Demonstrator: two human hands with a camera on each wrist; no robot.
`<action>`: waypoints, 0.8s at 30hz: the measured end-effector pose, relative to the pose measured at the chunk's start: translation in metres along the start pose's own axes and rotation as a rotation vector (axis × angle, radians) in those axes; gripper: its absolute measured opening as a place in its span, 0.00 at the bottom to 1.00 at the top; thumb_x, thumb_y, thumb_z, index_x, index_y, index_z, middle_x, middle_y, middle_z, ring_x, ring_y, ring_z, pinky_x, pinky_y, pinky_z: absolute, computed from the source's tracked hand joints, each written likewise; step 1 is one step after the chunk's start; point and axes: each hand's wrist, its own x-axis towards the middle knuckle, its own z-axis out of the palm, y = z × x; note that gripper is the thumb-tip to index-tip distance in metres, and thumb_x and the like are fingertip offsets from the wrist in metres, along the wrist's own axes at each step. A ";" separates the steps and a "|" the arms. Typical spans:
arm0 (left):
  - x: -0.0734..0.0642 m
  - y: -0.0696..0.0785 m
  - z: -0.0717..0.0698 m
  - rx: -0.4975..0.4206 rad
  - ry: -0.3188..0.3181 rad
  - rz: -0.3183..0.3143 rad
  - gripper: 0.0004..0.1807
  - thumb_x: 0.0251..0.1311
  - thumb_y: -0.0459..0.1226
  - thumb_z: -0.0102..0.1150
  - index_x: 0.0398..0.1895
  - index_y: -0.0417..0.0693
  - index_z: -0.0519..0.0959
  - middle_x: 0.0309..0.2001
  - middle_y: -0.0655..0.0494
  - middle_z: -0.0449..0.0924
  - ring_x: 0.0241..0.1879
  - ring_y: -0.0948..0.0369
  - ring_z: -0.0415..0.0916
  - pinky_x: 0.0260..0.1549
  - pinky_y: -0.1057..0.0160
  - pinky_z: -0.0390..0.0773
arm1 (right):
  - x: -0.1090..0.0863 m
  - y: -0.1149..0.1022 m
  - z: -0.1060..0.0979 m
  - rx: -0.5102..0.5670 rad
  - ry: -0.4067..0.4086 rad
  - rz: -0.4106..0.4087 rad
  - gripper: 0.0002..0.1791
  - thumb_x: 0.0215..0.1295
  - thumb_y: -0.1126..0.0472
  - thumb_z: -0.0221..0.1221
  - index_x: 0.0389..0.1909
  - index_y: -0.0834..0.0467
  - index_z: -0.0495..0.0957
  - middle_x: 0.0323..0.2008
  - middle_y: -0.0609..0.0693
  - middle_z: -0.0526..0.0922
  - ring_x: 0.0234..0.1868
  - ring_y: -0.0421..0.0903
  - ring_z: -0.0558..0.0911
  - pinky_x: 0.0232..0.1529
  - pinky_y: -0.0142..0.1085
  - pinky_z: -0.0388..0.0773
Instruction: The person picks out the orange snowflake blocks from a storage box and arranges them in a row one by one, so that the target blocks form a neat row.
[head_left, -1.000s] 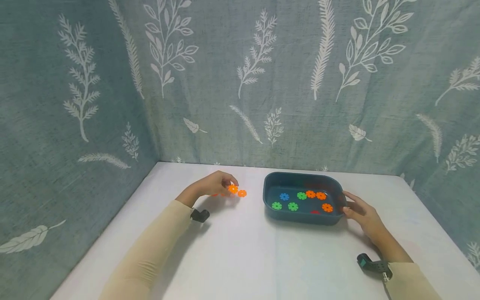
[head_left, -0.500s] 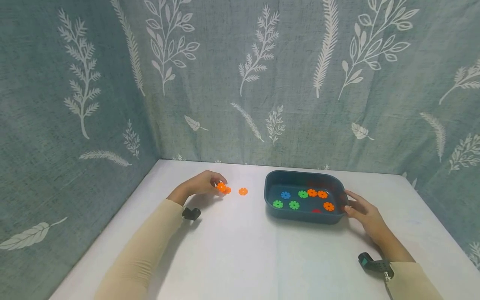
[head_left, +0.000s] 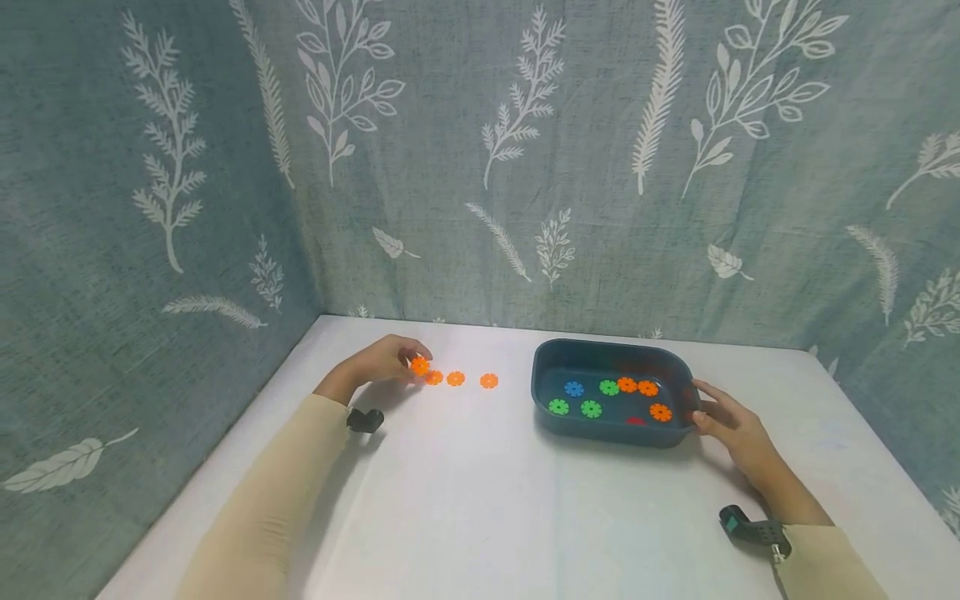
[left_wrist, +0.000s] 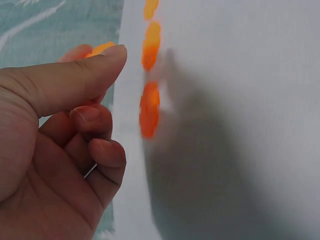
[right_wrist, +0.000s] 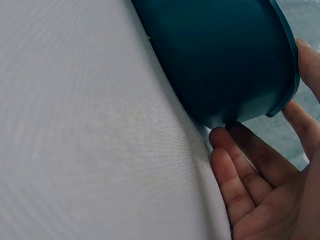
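Note:
My left hand [head_left: 390,360], at the back left of the white table, pinches an orange notched disc [head_left: 420,367] between thumb and fingers. In the left wrist view the thumb covers most of this disc [left_wrist: 104,48], and the other fingers are curled below. Just right of the hand, three more orange discs [head_left: 456,379] form a row on the table. My right hand [head_left: 738,433] holds the right end of a dark teal plastic tray [head_left: 600,431]. In the right wrist view its fingertips touch the tray's outer wall [right_wrist: 225,60], with the thumb at the rim.
Inside the tray lie several notched discs: green [head_left: 591,409], blue [head_left: 573,389], orange [head_left: 660,412] and a partly hidden red one [head_left: 635,421]. Patterned grey-green cloth [head_left: 450,167] stands behind and at both sides of the table [head_left: 480,500].
My left hand has moved left with the pinched orange disc, uncovering the discs in the row beside it. My right hand stays at the tray's end.

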 end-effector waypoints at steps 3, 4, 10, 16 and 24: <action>-0.002 -0.005 -0.007 0.015 0.023 -0.032 0.23 0.49 0.24 0.66 0.51 0.43 0.81 0.44 0.52 0.79 0.41 0.53 0.73 0.39 0.58 0.75 | 0.000 0.000 -0.001 -0.003 -0.001 0.001 0.33 0.73 0.54 0.54 0.75 0.58 0.55 0.61 0.71 0.70 0.43 0.30 0.78 0.42 0.28 0.73; -0.004 -0.007 -0.009 0.023 0.031 -0.047 0.22 0.50 0.24 0.66 0.51 0.43 0.81 0.44 0.51 0.79 0.42 0.52 0.73 0.40 0.58 0.75 | 0.000 -0.001 -0.001 -0.006 -0.001 0.002 0.33 0.73 0.54 0.54 0.75 0.58 0.55 0.61 0.71 0.70 0.43 0.30 0.78 0.42 0.28 0.73; -0.012 -0.014 -0.017 0.051 0.043 -0.093 0.21 0.52 0.26 0.66 0.52 0.42 0.81 0.47 0.50 0.79 0.46 0.50 0.72 0.47 0.53 0.73 | 0.000 -0.001 -0.001 -0.001 0.001 -0.011 0.33 0.73 0.56 0.54 0.74 0.59 0.55 0.60 0.71 0.70 0.42 0.30 0.78 0.41 0.28 0.73; -0.017 -0.023 -0.020 0.020 0.046 -0.156 0.21 0.53 0.28 0.67 0.52 0.42 0.81 0.47 0.49 0.78 0.45 0.52 0.72 0.48 0.52 0.72 | 0.000 -0.001 0.000 0.005 0.005 -0.015 0.33 0.73 0.56 0.54 0.74 0.59 0.56 0.60 0.71 0.71 0.43 0.30 0.78 0.42 0.27 0.72; -0.024 -0.031 -0.021 0.011 0.072 -0.253 0.21 0.53 0.30 0.69 0.52 0.44 0.81 0.50 0.47 0.77 0.48 0.50 0.71 0.51 0.51 0.72 | 0.000 -0.002 0.000 0.009 0.001 -0.009 0.33 0.73 0.56 0.54 0.74 0.59 0.56 0.60 0.72 0.70 0.43 0.29 0.78 0.42 0.27 0.72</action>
